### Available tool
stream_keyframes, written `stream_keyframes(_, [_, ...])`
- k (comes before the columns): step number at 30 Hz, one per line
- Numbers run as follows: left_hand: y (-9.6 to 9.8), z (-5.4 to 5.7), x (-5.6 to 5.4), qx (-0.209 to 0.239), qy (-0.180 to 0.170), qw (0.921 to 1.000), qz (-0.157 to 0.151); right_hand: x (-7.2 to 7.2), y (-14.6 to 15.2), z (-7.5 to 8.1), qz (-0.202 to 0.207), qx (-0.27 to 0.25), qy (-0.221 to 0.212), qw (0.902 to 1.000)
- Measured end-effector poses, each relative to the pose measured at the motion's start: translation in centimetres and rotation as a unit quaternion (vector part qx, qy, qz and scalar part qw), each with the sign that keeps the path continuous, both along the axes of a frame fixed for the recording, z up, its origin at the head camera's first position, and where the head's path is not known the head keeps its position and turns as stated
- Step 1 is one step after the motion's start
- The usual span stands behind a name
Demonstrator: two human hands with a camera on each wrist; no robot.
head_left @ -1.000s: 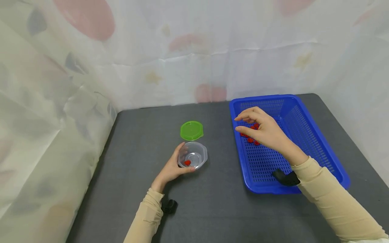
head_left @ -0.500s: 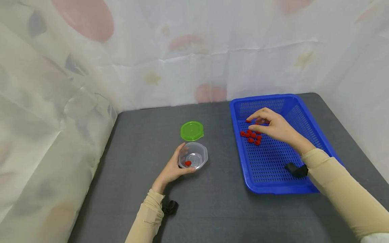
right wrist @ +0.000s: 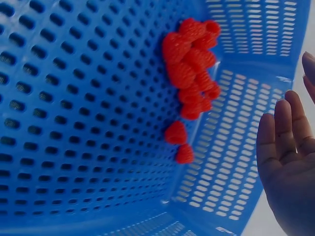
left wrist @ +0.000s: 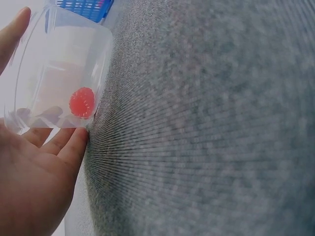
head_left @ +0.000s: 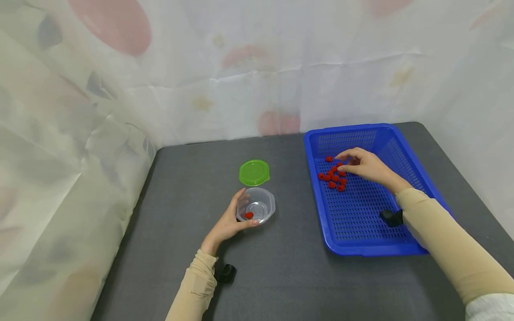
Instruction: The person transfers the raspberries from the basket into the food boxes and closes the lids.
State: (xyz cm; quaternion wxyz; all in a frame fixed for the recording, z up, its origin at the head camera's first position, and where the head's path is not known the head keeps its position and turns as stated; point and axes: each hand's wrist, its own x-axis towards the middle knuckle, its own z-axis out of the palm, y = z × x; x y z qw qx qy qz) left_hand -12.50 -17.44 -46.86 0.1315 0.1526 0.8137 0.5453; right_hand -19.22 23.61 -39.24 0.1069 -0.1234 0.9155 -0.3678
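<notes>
My left hand (head_left: 226,223) grips a clear plastic container (head_left: 266,203) on the dark table, thumb on the near side and fingers on the far side. One red raspberry (head_left: 249,215) lies inside it, plain in the left wrist view as a raspberry (left wrist: 82,103) against the clear wall. Over the blue basket (head_left: 326,229) is my right hand (head_left: 367,167), thumb and fingers apart around nothing. Several raspberries (head_left: 335,178) lie just left of its fingertips on the basket floor; some may be hidden beneath the hand. The right wrist view has these raspberries (right wrist: 182,73) clustered, two slightly separate.
A green lid (head_left: 254,173) lies flat just behind the clear container. The basket has raised, slotted walls and stands at the right of the table (head_left: 180,196). Patterned sheeting (head_left: 249,98) hangs behind and along the left side.
My right hand has shifted right over the basket and lowered, uncovering more of the raspberries. The left hand and the container stay in place.
</notes>
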Motion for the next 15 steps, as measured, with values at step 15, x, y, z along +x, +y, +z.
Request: stream_keyframes(15, [-0.6,-2.2,-0.6,-0.001,-0.008,1.0000,0.001,-1.0,0.9,-2.3,0.007,0.022,-0.033,0.9992])
